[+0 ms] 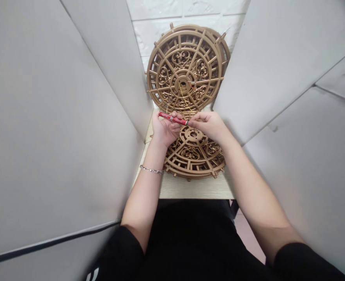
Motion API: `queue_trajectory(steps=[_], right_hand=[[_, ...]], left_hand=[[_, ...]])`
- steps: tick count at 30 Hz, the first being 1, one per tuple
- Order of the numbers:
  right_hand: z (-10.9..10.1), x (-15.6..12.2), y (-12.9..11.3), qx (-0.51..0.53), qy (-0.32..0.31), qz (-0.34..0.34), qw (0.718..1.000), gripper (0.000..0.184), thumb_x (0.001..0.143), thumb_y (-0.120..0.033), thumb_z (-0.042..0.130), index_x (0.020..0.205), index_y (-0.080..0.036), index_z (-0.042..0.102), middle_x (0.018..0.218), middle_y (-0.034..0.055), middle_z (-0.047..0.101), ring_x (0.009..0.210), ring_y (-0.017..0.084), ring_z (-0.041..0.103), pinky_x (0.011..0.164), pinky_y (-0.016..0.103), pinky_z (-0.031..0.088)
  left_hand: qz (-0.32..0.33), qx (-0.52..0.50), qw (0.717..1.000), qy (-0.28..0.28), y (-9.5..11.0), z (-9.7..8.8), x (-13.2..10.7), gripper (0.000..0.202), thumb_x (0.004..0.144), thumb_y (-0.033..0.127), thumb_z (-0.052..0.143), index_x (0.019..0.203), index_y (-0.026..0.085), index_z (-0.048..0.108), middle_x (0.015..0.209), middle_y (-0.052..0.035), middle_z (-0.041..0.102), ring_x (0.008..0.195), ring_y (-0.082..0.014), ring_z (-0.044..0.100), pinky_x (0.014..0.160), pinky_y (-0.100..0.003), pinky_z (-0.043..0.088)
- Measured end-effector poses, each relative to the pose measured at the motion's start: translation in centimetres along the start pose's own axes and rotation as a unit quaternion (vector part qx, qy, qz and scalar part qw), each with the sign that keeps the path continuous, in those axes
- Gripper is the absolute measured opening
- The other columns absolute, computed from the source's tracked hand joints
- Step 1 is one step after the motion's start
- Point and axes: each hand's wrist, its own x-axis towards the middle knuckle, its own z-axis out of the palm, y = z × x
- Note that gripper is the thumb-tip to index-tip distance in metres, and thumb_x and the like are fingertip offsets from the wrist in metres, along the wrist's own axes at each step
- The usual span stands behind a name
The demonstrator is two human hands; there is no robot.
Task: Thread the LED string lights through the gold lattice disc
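— What's in your hands?
— A thin red stick [172, 118], glossy, with a silver band. My left hand [165, 130] is closed round one end and my right hand [209, 125] pinches the other, just above the flat gold wheel [194, 158] on the table [190, 189].
— Any tips?
— I'd hold it level and grip lightly; the lacy scrollwork under my knuckles looks brittle. A second wheel [184, 68] stands upright beyond my fingers.

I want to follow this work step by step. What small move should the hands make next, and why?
Probably tip the red stick down toward the hub of the flat gold disc. The left hand and right hand hold it nearly level between them, above that hub.
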Motion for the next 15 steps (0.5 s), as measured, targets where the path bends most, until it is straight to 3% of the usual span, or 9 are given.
queue_trajectory(steps=[10,15], right_hand=[[-0.07,0.09,0.18,0.007,0.001,0.001,1.000,0.029,0.064,-0.040,0.065,0.071,-0.012,0.064,0.049,-0.0059,0.040,0.045,0.004,0.028,0.044,0.021,0.021],[-0.24,0.38,0.63,0.024,0.007,-0.021,0.999,0.027,0.062,-0.039,0.066,0.071,-0.013,0.066,0.059,-0.0016,0.055,0.052,0.006,0.041,0.050,0.022,0.032]], left_hand=[[0.010,0.013,1.000,0.003,-0.12,0.37,-0.19,0.054,0.084,0.053,0.014,0.061,0.015,0.046,0.059,-0.0009,0.051,0.033,-0.0010,0.032,0.031,-0.012,0.027],[0.007,0.029,1.000,-0.009,-0.05,0.58,-0.40,0.057,0.083,0.055,0.013,0.063,0.015,0.048,0.061,-0.0030,0.055,0.035,-0.0029,0.039,0.033,-0.014,0.032]])
